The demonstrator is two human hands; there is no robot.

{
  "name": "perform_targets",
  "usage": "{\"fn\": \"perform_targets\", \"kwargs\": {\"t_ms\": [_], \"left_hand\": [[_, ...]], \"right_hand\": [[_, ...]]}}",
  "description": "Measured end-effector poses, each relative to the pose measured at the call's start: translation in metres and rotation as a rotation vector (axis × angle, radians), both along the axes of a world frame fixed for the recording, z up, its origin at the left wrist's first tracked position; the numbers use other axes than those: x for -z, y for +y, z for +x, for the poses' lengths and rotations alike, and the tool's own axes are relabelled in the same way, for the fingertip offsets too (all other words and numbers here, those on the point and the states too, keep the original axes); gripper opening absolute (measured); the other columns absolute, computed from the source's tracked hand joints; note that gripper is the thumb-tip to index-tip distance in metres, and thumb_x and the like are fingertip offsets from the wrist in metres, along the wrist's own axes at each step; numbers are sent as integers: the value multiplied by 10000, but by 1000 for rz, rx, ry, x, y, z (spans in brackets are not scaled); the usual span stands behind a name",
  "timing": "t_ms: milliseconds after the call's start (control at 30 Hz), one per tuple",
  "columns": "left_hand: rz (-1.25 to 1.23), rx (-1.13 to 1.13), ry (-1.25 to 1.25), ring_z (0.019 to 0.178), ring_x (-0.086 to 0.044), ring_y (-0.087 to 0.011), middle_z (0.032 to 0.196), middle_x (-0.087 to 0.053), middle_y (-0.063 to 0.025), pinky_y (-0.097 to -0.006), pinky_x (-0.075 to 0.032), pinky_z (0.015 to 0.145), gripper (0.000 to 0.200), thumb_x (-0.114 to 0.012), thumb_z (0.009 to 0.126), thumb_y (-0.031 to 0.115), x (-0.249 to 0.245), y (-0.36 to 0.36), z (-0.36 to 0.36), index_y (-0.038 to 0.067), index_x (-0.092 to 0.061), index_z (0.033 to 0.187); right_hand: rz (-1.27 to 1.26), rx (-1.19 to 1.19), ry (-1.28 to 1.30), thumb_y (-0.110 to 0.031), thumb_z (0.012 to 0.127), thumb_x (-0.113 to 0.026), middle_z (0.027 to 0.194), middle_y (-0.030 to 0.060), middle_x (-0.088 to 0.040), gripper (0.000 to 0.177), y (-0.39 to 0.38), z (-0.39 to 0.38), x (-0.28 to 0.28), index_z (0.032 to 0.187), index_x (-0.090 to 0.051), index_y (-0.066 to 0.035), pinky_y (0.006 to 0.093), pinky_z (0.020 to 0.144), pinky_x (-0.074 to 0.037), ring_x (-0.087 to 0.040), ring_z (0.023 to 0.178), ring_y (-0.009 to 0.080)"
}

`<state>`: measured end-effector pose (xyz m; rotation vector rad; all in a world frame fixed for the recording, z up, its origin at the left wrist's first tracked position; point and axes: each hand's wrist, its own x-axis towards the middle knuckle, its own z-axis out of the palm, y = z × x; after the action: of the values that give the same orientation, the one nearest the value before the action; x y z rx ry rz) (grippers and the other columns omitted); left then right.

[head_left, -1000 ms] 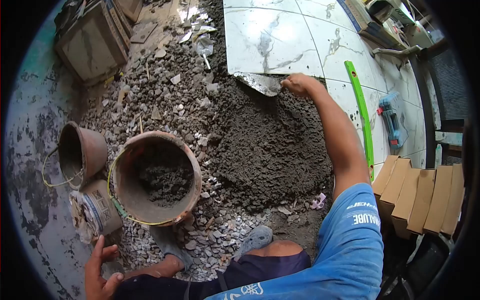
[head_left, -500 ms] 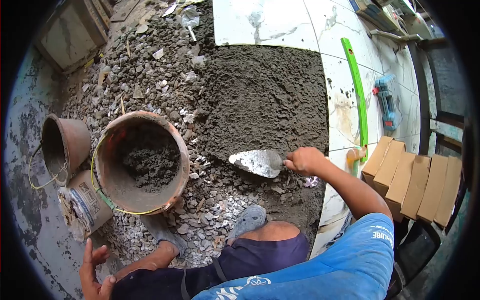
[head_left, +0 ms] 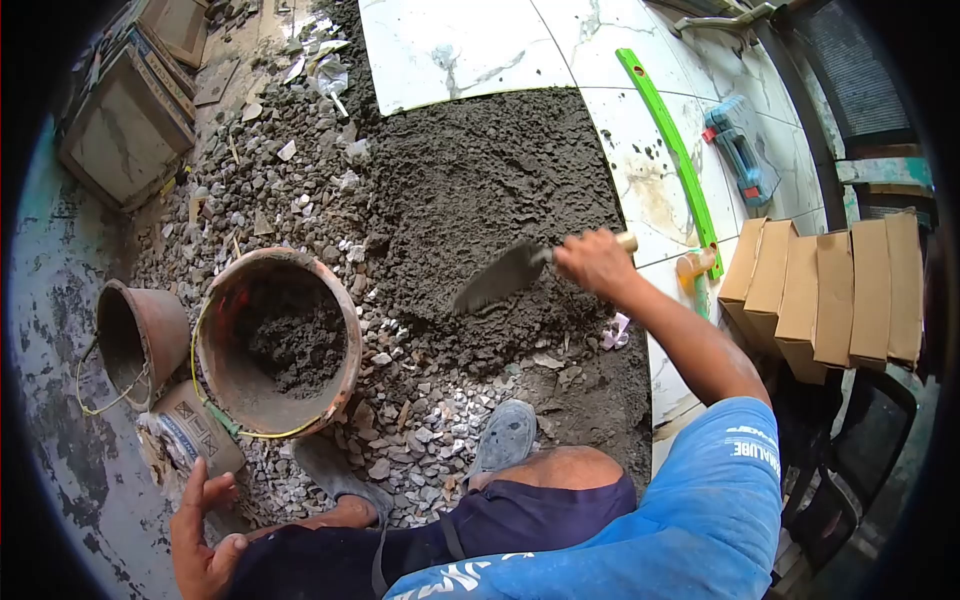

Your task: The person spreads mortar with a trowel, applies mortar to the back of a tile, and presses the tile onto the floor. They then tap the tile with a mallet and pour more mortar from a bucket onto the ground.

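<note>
Blue-grey, flaking paint is seen on the wall (head_left: 50, 430) at the far left. Near its top, a stack of tile boxes (head_left: 125, 140) is set down with one marbled face turned outward. Lower down, a small bucket (head_left: 168, 335) is tipped on its side, and just below it a printed bag (head_left: 205, 430) is partly crumpled. Close under the bag, the left hand (head_left: 205, 525) is held with its fingers spread and its thumb parted from them; whether the bag is touched cannot be told.

To the right, a large bucket (head_left: 280, 415) is partly filled with dark mortar (head_left: 295, 345) and is surrounded by loose gravel (head_left: 310, 200). A grey shoe (head_left: 505, 435) is planted on the stones farther right. Above it, a broad mortar bed (head_left: 480, 170) is bordered at the top and right by marbled white tiles (head_left: 450, 50).

Over the lower part of this bed, the trowel (head_left: 500, 280) is tilted, its blade pointed left; contact with the bed cannot be made out. Its wooden handle is gripped by the right hand (head_left: 597, 262), with the fingers wrapped around it. Beyond are seen a pink scrap (head_left: 615, 332), a green level (head_left: 672, 150), an amber-headed mallet (head_left: 695, 263), a blue case (head_left: 738, 150) and upright cardboard boxes (head_left: 800, 300).
</note>
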<state>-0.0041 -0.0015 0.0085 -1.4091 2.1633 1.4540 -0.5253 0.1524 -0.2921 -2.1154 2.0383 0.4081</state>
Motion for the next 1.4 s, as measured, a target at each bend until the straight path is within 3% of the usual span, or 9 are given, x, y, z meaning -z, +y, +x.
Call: {"fn": "perform_targets", "kwargs": {"t_ms": [200,333,433,900,1033,1100,1167,1233,1400], "left_hand": [[-97,-17,53,1071,-595,-261,1184,-604,-160,-390,-432,976,875,-712,814,329,3,3,2,7,-239,1476],[-9,47,-11,1180,-532,-305,1299,-548,-182,-402,-424,970,714,-617,870,167,-4,0,-1,74,-273,1488],[-20,57,-1,1157,-549,-311,1288,-551,-195,-396,-430,964,712,-618,868,155,-2,2,0,76,-275,1487],[68,-58,-56,1172,-527,-296,1330,-509,-153,-392,-417,986,711,-583,855,63,-7,8,5,81,-261,1488],[60,-67,-21,1161,-534,-289,1314,-526,-160,-389,-411,989,705,-593,860,80,-6,10,1,82,-269,1486],[21,-24,-54,1153,-540,-280,1294,-548,-167,-383,-411,984,690,-601,877,124,-7,9,-6,71,-275,1483],[10,12,-52,1153,-543,-277,1279,-563,-171,-378,-409,981,676,-596,896,167,-5,6,-11,58,-276,1481],[8,7,-59,1158,-542,-278,1285,-556,-175,-378,-405,983,678,-592,911,206,0,5,-8,49,-265,1483],[-7,43,-38,1159,-541,-280,1285,-550,-178,-379,-403,986,670,-572,937,251,4,2,-11,45,-249,1488]], "right_hand": [[-112,103,27,-436,911,-536,814,32,-591,293,-5,-4,-26,927,-577,-146,347,619,-462,-606,706,181],[76,-231,-26,-409,935,-511,807,47,-595,286,6,21,-15,889,-559,-131,333,652,-475,-613,709,180],[115,-145,-80,-409,935,-512,811,51,-597,289,-20,3,8,899,-563,-127,343,620,-476,-610,684,190],[50,1006,-359,-475,952,-450,1113,208,-640,515,-87,-125,27,1232,-546,-53,464,870,-490,-615,1047,359],[20,1569,-774,-360,953,-483,915,195,-665,386,-104,-99,32,1029,-667,-30,443,783,-519,-657,859,345],[29,1332,-960,-242,928,-495,878,195,-657,286,-108,-66,21,1021,-665,-33,413,743,-545,-656,783,307],[268,659,-659,-141,892,-480,938,218,-663,256,-119,-40,20,1060,-630,-20,408,744,-559,-672,834,307],[271,439,-268,-111,872,-483,1009,230,-662,278,-118,-2,24,1097,-597,6,440,791,-549,-671,927,340],[-45,953,-383,-111,873,-466,1051,256,-649,264,-99,-14,15,1042,-600,40,460,824,-530,-650,991,367]]}}
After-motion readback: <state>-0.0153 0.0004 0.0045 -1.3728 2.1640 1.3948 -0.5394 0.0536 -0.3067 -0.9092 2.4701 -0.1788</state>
